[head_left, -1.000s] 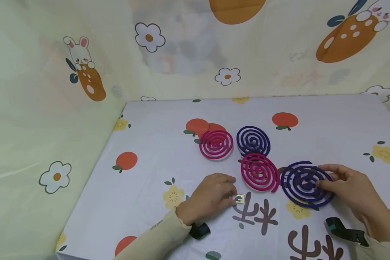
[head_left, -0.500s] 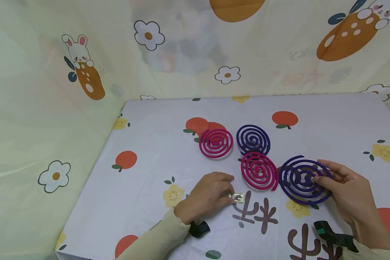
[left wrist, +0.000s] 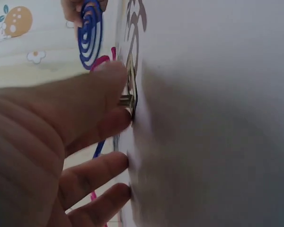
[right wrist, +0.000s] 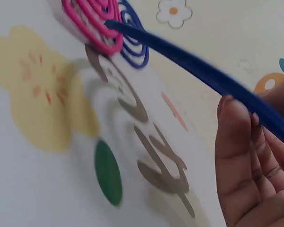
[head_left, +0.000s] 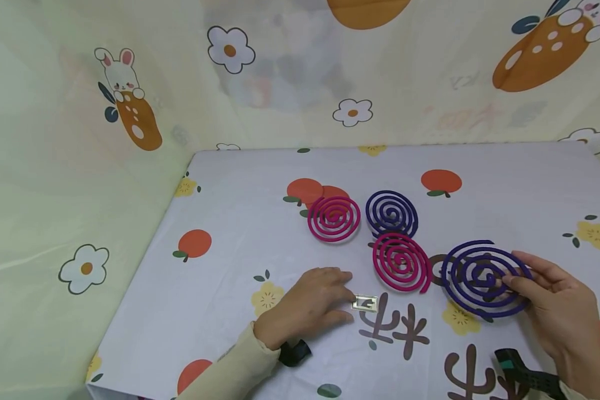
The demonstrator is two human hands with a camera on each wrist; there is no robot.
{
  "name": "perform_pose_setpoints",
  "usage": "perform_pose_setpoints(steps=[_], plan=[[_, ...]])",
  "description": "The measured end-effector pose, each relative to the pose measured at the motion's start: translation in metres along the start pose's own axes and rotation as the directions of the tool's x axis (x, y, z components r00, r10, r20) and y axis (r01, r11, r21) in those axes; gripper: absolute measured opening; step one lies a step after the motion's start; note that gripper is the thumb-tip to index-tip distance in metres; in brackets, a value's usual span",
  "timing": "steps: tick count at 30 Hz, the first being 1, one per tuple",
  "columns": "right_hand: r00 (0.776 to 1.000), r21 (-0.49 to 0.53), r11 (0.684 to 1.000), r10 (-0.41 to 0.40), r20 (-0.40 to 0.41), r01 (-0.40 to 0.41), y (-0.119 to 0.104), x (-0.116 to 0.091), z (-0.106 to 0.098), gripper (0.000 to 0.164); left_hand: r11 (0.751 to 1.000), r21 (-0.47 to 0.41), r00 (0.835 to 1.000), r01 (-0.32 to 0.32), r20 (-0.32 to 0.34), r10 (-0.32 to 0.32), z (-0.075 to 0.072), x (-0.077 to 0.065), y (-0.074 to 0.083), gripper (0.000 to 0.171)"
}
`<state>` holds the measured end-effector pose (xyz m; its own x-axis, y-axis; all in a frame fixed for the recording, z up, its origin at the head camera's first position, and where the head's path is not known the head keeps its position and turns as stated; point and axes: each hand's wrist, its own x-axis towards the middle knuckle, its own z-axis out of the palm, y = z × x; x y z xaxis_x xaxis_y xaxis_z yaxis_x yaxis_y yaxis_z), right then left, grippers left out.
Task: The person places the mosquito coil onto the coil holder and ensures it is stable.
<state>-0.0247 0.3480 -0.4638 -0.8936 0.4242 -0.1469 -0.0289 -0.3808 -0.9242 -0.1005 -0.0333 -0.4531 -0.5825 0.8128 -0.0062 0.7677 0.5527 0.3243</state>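
My right hand [head_left: 562,300] pinches a dark blue mosquito coil [head_left: 489,278] by its right side, thumb on top. The right wrist view shows this coil edge-on and raised over the tablecloth. My left hand [head_left: 307,303] rests low on the cloth with loosely bent fingers. Its index fingertip is right at the left end of a small metal coil stand [head_left: 364,303], while the thumb lies apart from it in the head view. In the left wrist view the flat stand [left wrist: 133,78] has a raised tab.
A pink mosquito coil [head_left: 401,261] lies between the hands and overlaps the front of another dark blue coil [head_left: 392,215]. A second pink coil [head_left: 335,217] lies at their left. Printed curtains [head_left: 290,83] stand behind and left of the table [head_left: 240,194].
The held blue coil first shifted slightly left, then moved right, away from the front pink coil. My left thumb has come away from the stand, and that hand drew back slightly left.
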Motion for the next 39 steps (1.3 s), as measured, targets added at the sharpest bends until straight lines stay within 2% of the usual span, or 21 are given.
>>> perform_pose_setpoints(steps=[4, 7, 10, 16, 20, 26, 29, 31, 39], plan=[[0.988, 0.071, 0.996, 0.039, 0.149, -0.050, 0.004, -0.003, 0.002, 0.045, 1.000, 0.000, 0.999, 0.000, 0.048, 0.000, -0.001, -0.004, 0.001, 0.039], [0.956, 0.103, 0.988, 0.079, 0.284, -0.112, 0.009, -0.006, 0.006, 0.049, 1.000, 0.020, 0.997, -0.007, 0.073, 0.005, 0.002, -0.005, 0.002, 0.045], [0.920, 0.098, 0.984, 0.103, 0.378, -0.150, 0.015, -0.009, 0.011, 0.052, 0.999, 0.045, 0.994, -0.013, 0.110, 0.008, 0.004, -0.004, 0.005, 0.051], [0.859, 0.045, 0.976, 0.166, 0.484, -0.214, 0.027, -0.013, 0.018, 0.052, 0.996, 0.085, 0.981, -0.041, 0.194, 0.023, 0.007, 0.002, 0.019, 0.059], [0.830, -0.004, 0.975, 0.191, 0.524, -0.221, 0.031, -0.013, 0.022, 0.053, 0.991, 0.122, 0.977, -0.061, 0.213, 0.034, 0.011, 0.006, 0.028, 0.064], [0.783, -0.086, 0.967, 0.245, 0.572, -0.240, 0.032, -0.014, 0.026, 0.054, 0.989, 0.138, 0.970, -0.047, 0.242, 0.012, 0.016, 0.010, 0.036, 0.069], [0.776, -0.137, 0.966, 0.257, 0.576, -0.218, 0.033, -0.015, 0.028, 0.054, 0.987, 0.155, 0.969, -0.042, 0.248, 0.003, 0.018, 0.011, 0.040, 0.075], [0.779, -0.162, 0.966, 0.259, 0.571, -0.202, 0.034, -0.015, 0.029, 0.054, 0.985, 0.167, 0.967, -0.039, 0.254, -0.005, 0.021, 0.012, 0.043, 0.079], [0.789, -0.171, 0.970, 0.239, 0.566, -0.172, 0.038, -0.017, 0.032, 0.054, 0.974, 0.226, 0.972, -0.008, 0.232, -0.046, 0.027, 0.013, 0.056, 0.078]])
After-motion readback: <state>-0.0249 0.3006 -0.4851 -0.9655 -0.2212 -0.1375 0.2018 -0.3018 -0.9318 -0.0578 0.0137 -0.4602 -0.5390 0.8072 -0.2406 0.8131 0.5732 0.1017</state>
